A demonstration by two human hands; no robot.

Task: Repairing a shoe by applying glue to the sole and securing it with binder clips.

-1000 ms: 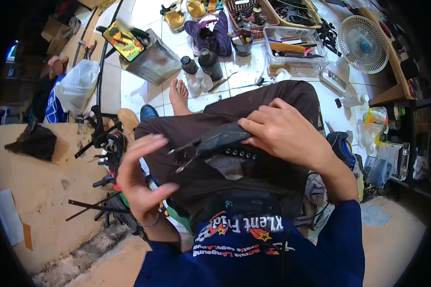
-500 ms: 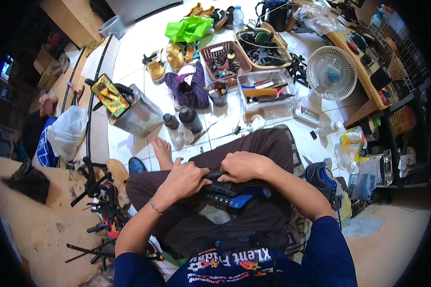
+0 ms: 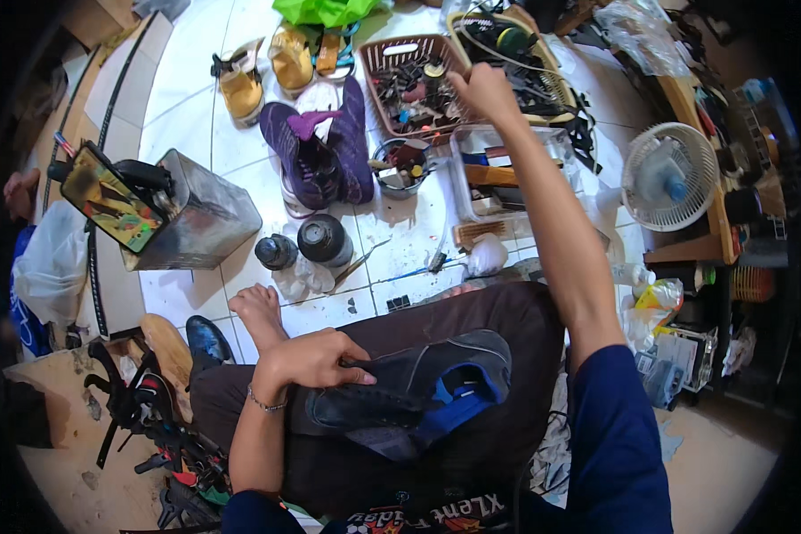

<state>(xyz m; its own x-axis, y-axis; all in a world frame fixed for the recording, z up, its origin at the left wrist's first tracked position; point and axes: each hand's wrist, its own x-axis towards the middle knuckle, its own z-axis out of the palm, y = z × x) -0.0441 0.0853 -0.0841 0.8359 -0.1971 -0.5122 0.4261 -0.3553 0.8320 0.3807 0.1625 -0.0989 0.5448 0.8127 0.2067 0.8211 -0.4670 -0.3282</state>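
Observation:
A black-and-grey shoe with a blue lining lies on its side across my lap. My left hand is closed on its edge, thumb on the near side. My right arm stretches far forward, and my right hand is over the right rim of a brown plastic basket full of small loose parts. A tan basket holding black straps and cables stands just beyond it. The fingers of my right hand point away and are mostly hidden, so I cannot see whether they hold anything.
Purple shoes, a small tool pot and a clear tool box stand ahead. Two dark bottles are nearer. A metal can with a phone is at left. A fan stands right; clamps lie lower left.
My right hand has let go of the shoe and reached forward to the baskets. My left hand keeps hold of the shoe, which has turned and shows more of its side. The view has shifted.

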